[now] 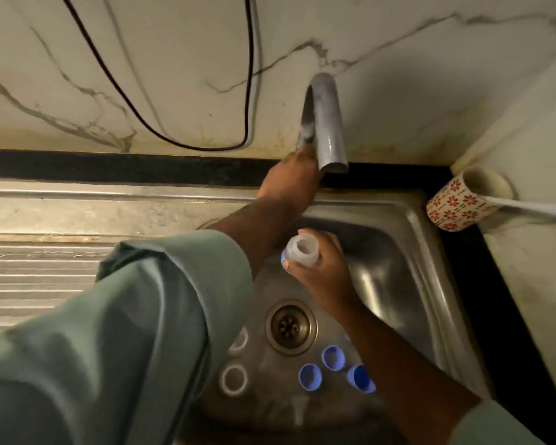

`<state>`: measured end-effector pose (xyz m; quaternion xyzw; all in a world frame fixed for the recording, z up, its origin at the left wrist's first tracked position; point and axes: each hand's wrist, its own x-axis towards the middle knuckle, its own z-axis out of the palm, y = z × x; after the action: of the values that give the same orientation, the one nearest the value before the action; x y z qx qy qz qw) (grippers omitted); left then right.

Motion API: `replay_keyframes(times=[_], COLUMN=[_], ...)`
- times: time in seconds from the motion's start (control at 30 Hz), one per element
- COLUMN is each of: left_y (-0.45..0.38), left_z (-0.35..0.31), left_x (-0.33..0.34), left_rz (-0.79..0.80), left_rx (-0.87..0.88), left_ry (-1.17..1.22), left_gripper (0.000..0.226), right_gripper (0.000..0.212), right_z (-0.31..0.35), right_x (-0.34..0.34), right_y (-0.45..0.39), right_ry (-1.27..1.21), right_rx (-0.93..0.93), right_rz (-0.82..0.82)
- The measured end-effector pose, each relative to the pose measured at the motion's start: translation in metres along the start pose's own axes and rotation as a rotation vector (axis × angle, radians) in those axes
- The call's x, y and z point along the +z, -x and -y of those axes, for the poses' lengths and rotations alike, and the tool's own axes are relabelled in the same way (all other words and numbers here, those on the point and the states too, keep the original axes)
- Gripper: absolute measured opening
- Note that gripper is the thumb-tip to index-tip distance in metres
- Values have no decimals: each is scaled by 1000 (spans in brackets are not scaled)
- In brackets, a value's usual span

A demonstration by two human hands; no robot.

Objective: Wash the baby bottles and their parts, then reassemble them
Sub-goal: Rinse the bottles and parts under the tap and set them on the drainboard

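Now the right hand (321, 268) is gripping the bottle (300, 250) upright, mouth facing up, while the left hand (289, 181) is reaching behind the tap (326, 123), fingers apparently hidden.

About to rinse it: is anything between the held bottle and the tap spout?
Nothing visible. The right hand holds the bottle below the spout, open gap between; the left hand reaches behind the tap.

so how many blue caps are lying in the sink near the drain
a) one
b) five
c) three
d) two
c: three blue caps lie on the sink floor just below the drain, while the right hand holds a clear bottle above them.
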<state>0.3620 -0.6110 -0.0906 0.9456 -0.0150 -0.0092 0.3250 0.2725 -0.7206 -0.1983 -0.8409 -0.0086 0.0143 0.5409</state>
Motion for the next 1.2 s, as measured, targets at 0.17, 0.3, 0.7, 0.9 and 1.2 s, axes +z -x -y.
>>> replay_keyframes(times=[0.17, 0.3, 0.7, 0.9, 1.2], left_y=[-5, -8, -25, -38, -36], left_z=[24, 35, 29, 42, 46], left_x=[-10, -14, -28, -23, -16], left_rz=[-98, 8, 174, 190, 179], left_rx=[-191, -343, -496, -562, -642], left_ry=[72, 162, 264, 308, 485], left_gripper=[18, 36, 12, 10, 8], right_gripper=[46, 35, 47, 45, 49], right_z=[-6, -6, -13, -19, -18], right_x=[-3, -4, 12, 12, 11], right_y=[-1, -1, 11, 10, 9], right_ry=[-106, -120, 41, 52, 3], right_rx=[73, 44, 137, 146, 199], right_rz=[114, 136, 110, 91, 62])
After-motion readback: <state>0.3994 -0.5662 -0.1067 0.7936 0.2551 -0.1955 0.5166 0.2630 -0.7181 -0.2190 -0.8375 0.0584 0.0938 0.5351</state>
